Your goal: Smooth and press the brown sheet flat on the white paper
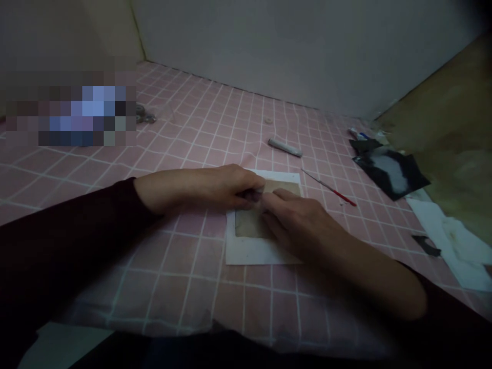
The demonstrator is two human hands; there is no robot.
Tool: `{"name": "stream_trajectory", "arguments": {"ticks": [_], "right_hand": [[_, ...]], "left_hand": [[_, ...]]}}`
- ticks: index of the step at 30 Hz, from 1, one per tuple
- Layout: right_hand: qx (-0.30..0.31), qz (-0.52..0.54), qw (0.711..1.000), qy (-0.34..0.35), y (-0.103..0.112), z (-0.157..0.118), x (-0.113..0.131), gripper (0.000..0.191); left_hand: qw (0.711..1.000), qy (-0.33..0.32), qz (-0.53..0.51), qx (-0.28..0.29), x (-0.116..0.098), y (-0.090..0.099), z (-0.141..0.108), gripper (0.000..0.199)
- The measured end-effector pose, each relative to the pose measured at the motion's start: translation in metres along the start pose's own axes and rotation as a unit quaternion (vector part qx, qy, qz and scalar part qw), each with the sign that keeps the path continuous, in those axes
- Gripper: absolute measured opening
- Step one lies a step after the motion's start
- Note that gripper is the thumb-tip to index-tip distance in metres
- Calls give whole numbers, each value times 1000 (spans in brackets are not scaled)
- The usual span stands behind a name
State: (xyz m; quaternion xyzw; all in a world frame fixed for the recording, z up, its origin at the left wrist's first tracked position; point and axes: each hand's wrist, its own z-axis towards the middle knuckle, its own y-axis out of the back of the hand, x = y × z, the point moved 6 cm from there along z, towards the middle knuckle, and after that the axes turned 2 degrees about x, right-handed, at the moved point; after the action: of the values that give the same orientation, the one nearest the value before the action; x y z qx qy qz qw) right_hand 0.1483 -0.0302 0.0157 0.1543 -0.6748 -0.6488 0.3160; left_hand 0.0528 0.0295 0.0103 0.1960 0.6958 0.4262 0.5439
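Both my hands meet over a white sheet (246, 253) that carries a beige-grey square panel (249, 228). My left hand (230, 185) comes in from the left with its fingers curled and thumb and fingertips pinched together. From the right, my right hand (295, 215) has its fingertips closed against those of the left. Whatever lies between the fingertips is too small and dim to make out. Right of the sheet lies a thin tool with a red handle (344, 198) and a slim metal shaft. Behind the sheet is a grey tube-like stick (285, 147).
A pink checked cloth (184, 128) covers the table. Black sheet pieces (413, 174), a small black scrap (426, 245) and white paper (457, 246) lie at the right. A small pale ring (268, 121) sits farther back. The far left is pixelated. Walls (269, 46) bound the table behind.
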Motion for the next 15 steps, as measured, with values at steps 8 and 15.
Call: {"name": "stream_trajectory", "arguments": {"ticks": [8,15], "right_hand": [[1,-1,999,37,-4,1,2,14],[-39,38,996,67,-3,4,13,15]], "left_hand": [[1000,7,9,-6,2,0,1,6],[1000,6,-4,-6,1,0,0,5]]}}
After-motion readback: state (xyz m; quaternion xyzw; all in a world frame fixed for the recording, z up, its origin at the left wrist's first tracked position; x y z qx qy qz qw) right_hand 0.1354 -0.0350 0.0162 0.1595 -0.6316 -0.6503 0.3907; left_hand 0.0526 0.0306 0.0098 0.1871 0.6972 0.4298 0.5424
